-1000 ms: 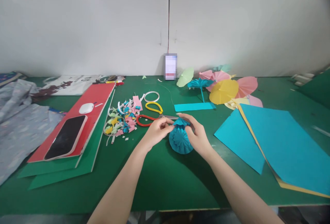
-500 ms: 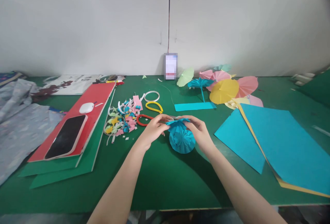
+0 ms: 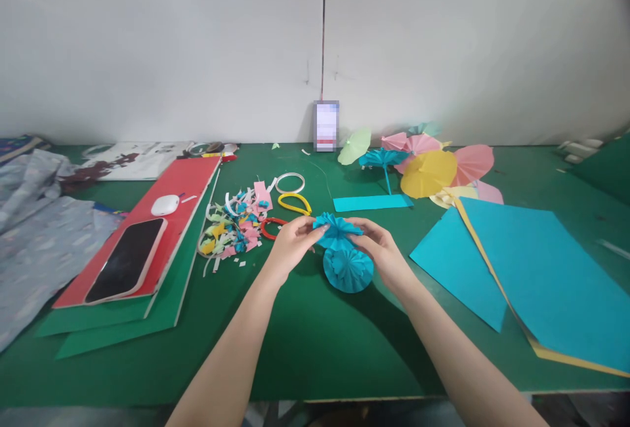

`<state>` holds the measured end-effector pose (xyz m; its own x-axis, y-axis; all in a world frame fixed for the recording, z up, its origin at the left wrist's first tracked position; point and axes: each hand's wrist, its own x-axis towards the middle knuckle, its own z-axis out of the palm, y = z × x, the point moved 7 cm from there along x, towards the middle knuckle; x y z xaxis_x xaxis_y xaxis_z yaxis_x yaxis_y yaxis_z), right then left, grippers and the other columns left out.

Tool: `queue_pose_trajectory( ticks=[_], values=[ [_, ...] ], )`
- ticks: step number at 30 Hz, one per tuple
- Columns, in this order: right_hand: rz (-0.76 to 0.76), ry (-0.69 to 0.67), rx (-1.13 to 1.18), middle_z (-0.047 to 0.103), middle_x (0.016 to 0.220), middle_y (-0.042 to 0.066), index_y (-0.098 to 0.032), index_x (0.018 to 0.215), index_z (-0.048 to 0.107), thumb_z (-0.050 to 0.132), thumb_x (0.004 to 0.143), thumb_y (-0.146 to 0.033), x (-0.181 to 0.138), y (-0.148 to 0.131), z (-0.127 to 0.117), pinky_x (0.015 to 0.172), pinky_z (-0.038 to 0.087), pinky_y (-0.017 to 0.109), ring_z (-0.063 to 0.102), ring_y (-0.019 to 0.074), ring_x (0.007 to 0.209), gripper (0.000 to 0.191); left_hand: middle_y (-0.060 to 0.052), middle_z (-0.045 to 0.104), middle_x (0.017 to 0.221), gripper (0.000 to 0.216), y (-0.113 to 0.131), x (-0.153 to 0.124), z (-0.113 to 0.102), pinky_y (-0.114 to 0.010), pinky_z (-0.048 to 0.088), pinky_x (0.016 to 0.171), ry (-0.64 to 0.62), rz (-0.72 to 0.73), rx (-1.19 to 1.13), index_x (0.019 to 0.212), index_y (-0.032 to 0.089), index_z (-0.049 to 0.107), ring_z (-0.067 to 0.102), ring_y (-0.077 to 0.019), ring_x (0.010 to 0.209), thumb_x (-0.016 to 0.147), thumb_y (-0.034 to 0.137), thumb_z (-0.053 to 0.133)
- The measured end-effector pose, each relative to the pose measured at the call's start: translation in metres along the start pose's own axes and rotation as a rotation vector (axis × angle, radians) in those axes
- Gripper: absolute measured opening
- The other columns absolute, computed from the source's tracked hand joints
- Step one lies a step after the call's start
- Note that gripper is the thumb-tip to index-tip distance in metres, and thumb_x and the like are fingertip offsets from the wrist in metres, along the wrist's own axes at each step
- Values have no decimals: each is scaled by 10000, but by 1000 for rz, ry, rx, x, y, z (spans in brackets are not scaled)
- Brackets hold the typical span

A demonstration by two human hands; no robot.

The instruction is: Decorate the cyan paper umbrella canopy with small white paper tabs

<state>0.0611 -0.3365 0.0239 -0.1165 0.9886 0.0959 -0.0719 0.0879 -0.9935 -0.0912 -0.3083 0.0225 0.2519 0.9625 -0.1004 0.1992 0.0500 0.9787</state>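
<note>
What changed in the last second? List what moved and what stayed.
Both hands, left hand and right hand, lifted the small pleated blue piece off the blue paper disc and spread it wider. The disc now lies exposed on the table. Phone, scraps and paper umbrellas stayed put.

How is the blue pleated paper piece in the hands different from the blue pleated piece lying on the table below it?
The upper pleated piece is pinched between the left hand and the right hand, above the table; the lower pleated piece rests on the green table. The upper one looks smaller and is seen edge-on; the lower one shows a full round face. Both are the same blue, folded like fans.
</note>
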Motion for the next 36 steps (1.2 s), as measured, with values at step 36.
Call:
queue_pose_trajectory(
  ticks=[36],
  values=[
    [-77,-121,-97,584,847,0,-254,1127,534,624,770,-209,-2,-11,12,672,499,287,562,145,733,370,81,440,519,280,18,0,-19,-207,259,468,90,255,62,1038,222,511,367,-84,475,808,341,616]
  ],
)
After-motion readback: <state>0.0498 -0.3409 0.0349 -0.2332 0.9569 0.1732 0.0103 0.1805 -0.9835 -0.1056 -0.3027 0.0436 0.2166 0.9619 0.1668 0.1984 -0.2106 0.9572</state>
